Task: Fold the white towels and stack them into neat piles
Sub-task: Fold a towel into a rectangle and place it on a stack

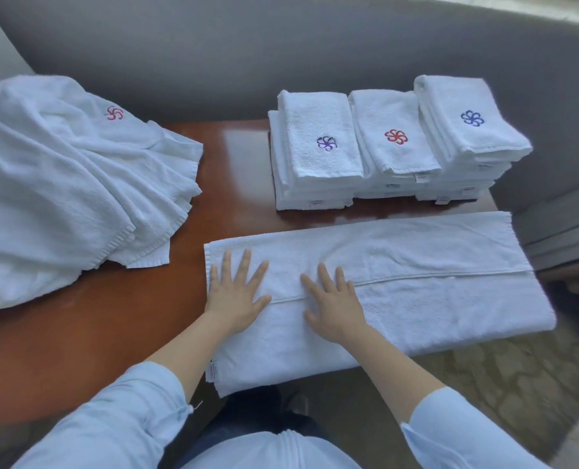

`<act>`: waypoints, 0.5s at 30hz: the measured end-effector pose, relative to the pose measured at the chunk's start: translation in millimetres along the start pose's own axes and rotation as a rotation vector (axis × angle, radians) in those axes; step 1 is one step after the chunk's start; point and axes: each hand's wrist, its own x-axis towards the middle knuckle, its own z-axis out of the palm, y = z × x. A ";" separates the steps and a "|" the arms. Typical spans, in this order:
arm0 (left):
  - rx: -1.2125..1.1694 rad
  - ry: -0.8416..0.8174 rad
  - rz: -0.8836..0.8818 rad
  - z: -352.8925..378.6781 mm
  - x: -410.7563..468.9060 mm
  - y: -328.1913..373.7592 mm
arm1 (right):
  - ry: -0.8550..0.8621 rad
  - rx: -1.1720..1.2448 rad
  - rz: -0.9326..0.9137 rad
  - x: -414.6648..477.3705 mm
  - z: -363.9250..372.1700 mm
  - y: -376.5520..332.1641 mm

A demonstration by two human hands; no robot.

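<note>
Left hand (235,294) and right hand (334,304) lie flat on a long folded towel (433,265), each grip released.
Fingers straight and spread, they press side by side on its left end. The towel lies along the near edge of the brown worktop (112,316). Behind it stand three folded piles (396,137), and a loose heap of towels (61,184) sits at far left.

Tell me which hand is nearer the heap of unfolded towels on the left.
Left. The left hand presses flat on the left end of the half-folded towel, closer to the heap of unfolded towels; the right hand lies flat farther right on it.
</note>
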 end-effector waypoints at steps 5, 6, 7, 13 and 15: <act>0.087 -0.038 0.005 -14.1 9.3 -35.2 | -0.051 -0.018 -0.031 14.4 -2.3 -23.1; 0.100 -0.053 -0.002 -16.8 9.8 -39.8 | -0.064 -0.013 -0.043 14.8 -0.8 -25.2; 0.111 -0.063 -0.008 -19.2 9.8 -42.4 | -0.070 -0.019 -0.058 14.6 0.2 -25.3; 0.087 -0.028 -0.065 -19.3 -8.3 -27.9 | -0.034 -0.073 -0.092 0.0 8.3 -6.9; 0.102 0.027 -0.061 -9.3 -24.4 -24.0 | -0.007 -0.078 -0.078 -10.2 15.9 -3.3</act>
